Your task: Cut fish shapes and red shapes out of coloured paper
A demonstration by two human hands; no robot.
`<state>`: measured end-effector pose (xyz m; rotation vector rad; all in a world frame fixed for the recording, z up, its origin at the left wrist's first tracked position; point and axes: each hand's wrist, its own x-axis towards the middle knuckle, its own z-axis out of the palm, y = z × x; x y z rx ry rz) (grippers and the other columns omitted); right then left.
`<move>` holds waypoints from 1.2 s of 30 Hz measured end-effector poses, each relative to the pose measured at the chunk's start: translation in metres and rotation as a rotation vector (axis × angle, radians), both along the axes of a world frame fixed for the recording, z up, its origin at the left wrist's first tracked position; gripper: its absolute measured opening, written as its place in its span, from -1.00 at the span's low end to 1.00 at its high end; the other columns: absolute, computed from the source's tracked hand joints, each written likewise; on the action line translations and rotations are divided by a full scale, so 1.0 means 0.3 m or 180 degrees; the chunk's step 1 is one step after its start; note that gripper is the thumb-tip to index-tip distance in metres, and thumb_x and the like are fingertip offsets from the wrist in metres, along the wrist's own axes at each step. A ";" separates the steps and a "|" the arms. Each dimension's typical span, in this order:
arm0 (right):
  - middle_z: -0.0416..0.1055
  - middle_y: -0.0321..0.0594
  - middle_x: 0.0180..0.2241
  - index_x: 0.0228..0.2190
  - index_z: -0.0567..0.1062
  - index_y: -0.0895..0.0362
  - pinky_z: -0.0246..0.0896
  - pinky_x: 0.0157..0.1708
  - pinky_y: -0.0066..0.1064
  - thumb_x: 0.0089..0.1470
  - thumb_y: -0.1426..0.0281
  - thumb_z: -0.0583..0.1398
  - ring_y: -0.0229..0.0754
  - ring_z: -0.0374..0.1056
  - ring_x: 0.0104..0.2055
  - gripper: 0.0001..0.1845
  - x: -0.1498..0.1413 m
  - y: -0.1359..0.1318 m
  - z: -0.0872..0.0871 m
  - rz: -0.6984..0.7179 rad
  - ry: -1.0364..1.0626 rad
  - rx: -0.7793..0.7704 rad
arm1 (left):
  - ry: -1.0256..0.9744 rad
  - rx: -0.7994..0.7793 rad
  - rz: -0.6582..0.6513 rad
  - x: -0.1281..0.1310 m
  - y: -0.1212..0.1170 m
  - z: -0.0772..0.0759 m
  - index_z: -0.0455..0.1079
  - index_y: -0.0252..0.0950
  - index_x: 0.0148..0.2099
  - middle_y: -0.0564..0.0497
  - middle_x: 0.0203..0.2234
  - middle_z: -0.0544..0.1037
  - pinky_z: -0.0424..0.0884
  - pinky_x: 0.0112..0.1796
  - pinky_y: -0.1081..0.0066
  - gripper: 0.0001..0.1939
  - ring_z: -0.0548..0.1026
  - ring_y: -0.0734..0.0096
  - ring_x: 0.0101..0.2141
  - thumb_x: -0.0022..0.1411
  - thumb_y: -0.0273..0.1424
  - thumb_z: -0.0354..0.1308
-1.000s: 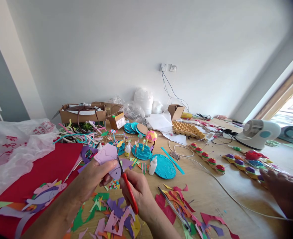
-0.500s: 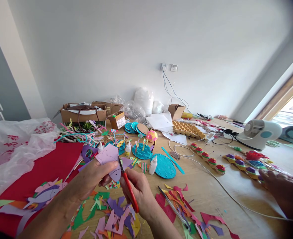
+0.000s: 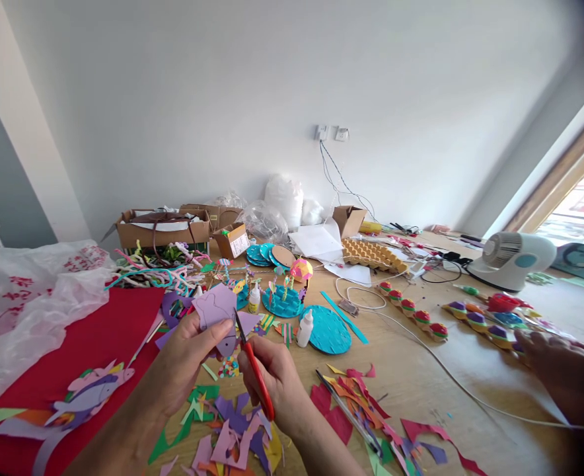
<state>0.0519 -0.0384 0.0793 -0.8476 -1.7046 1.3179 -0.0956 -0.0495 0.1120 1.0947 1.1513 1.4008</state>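
My left hand (image 3: 189, 354) pinches a piece of lilac paper (image 3: 216, 305) that carries a drawn fish outline. Red-handled scissors (image 3: 257, 378) are in my right hand (image 3: 278, 373), their blades at the right edge of the paper. My fingers partly cover the scissor handles. Below my hands lie purple and pink paper scraps (image 3: 237, 430). On a red sheet (image 3: 123, 327) at the left rests a small pile of cut-out paper fish (image 3: 90, 395).
A white glue bottle (image 3: 304, 328) stands beside a blue painted disc (image 3: 329, 329). A pen (image 3: 349, 413) lies among scraps. At the right are painted egg-carton strips (image 3: 475, 322), another person's hand (image 3: 554, 360) and a white fan (image 3: 512, 261). A white cable (image 3: 450, 367) crosses the table.
The lilac paper has turned and shifted slightly in my left hand, while the scissors stay at its right edge. The whole view has shifted a little. The other person's hand has barely moved.
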 end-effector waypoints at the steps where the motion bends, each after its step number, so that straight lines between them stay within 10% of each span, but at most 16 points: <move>1: 0.09 -0.42 -0.69 -0.63 0.21 0.11 -0.11 -0.64 -0.54 0.12 0.19 0.14 -0.37 0.01 -0.64 -0.60 0.000 -0.001 0.002 -0.0012 0.0004 -0.0042 | -0.0056 0.0023 0.0034 0.004 0.001 -0.003 0.45 -0.28 -0.39 0.09 -0.55 0.51 0.34 -0.43 0.43 -0.81 0.39 0.38 -0.48 -0.02 -0.27 0.29; 36: 0.09 -0.45 -0.72 -0.62 0.20 0.10 -0.12 -0.69 -0.56 0.08 0.12 0.16 -0.40 0.00 -0.69 -0.58 0.012 -0.007 0.025 0.0255 0.0216 -0.0340 | 0.0155 -0.0052 -0.0217 -0.005 0.005 0.025 0.48 -0.26 -0.34 0.12 -0.60 0.46 0.35 -0.42 0.43 -0.85 0.41 0.36 -0.49 0.01 -0.31 0.23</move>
